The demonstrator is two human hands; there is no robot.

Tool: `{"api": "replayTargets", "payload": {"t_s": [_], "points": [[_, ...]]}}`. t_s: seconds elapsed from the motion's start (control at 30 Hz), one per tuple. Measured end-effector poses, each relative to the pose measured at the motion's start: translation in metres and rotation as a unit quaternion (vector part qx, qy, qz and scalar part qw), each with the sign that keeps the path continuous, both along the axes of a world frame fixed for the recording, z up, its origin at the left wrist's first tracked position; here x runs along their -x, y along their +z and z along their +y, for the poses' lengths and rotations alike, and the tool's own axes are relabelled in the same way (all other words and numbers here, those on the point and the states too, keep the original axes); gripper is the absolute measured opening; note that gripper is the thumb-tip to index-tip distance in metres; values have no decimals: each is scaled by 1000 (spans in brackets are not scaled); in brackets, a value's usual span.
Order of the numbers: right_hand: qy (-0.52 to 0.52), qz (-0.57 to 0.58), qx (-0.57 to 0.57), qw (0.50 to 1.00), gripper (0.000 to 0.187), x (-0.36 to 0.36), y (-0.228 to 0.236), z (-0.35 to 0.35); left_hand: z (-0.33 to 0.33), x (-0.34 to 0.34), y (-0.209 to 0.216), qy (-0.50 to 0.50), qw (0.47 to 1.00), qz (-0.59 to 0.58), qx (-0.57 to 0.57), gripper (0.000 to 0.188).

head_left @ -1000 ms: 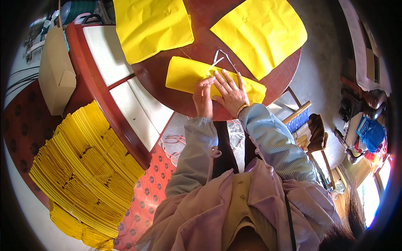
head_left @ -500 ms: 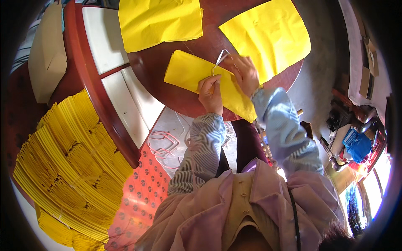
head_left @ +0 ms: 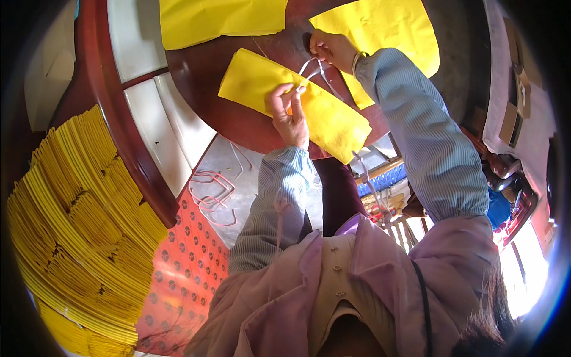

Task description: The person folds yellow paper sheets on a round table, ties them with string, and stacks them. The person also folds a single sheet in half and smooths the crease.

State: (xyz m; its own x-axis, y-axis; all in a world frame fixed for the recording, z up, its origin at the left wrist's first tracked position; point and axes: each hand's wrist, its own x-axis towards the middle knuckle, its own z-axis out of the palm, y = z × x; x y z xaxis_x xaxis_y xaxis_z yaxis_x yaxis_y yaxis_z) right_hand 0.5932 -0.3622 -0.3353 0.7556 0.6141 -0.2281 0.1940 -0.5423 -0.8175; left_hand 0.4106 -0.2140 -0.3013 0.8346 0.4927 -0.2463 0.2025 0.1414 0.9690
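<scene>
A folded yellow sheet bundle [head_left: 253, 77] lies slanted on the round dark red table [head_left: 196, 83]. Over its middle, my left hand [head_left: 289, 116] pinches a white string [head_left: 324, 74] between thumb and forefinger. From that pinch the string loops up and trails down across the bundle. My right hand [head_left: 336, 50] is just above the loop, its fingers curled together. Whether the string runs into those fingers cannot be made out. Beneath the right wrist is another yellow sheet [head_left: 398, 35], and a yellow sheet stack [head_left: 223, 24] sits at the far left of the table.
Large piles of folded yellow pieces [head_left: 77, 208] fill the left side, next to a red wooden edge [head_left: 134, 149] and white panels [head_left: 166, 125]. Red patterned cloth [head_left: 184, 268] hangs below. Pinkish cords [head_left: 211, 190] lie on the grey floor.
My right hand has moved up and away from the bundle, its forearm now stretched further out. My left hand keeps its pinch. The whole view has shifted slightly.
</scene>
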Motion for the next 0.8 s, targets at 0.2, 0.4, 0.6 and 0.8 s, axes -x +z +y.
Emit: {"api": "replayTargets", "payload": {"t_s": [0.2, 0.4, 0.6, 0.8], "points": [[-37, 202, 40, 978, 18, -12, 15, -9, 7, -2, -2, -43, 998, 24, -26, 13], [142, -58, 115, 982, 32, 6, 19, -6, 7, 2, -7, -42, 999, 23, -20, 9], [145, -191, 108, 965, 16, 6, 13, -5, 10, 2, -7, -47, 999, 21, -6, 13], [172, -133, 112, 970, 27, -6, 23, -2, 8, 1, 5, -39, 998, 26, -45, 11]]}}
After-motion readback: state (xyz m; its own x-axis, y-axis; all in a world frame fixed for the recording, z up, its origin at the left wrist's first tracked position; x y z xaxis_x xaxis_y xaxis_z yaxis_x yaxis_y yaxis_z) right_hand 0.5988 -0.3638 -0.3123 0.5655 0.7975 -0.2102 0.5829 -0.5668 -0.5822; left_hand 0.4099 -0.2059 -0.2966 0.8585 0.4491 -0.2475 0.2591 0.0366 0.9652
